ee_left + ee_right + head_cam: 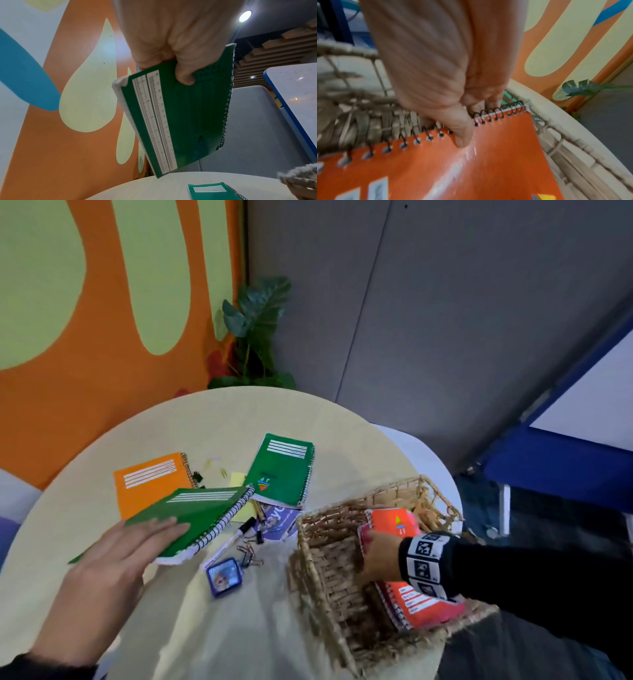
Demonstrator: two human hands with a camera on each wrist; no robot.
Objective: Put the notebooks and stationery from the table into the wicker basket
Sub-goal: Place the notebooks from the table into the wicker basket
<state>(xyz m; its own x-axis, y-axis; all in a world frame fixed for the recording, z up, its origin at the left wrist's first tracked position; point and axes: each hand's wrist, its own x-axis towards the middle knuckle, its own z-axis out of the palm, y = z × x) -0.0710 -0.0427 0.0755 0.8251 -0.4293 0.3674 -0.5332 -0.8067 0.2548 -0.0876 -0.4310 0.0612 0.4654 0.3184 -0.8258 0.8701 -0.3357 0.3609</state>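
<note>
Above the round tabletop (pixel 85 501), left hand (pixel 113 556) grips a green notebook (pixel 195 515), thumb beneath; right hand (pixel 380 556) pinches an orange-red notebook (pixel 471 169) by its spiral inside the wicker basket (pixel 325 570). Farther off lie an orange notebook (pixel 150 481), a second green notebook (pixel 282 470), a marker (pixel 236 534) and clips (pixel 251 549).

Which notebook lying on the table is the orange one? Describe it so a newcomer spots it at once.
Start at the round table and look to its left side, away from the wicker basket. The orange notebook lies flat there, partly under the raised green notebook in the left hand. It is the only orange cover outside the basket.
</note>
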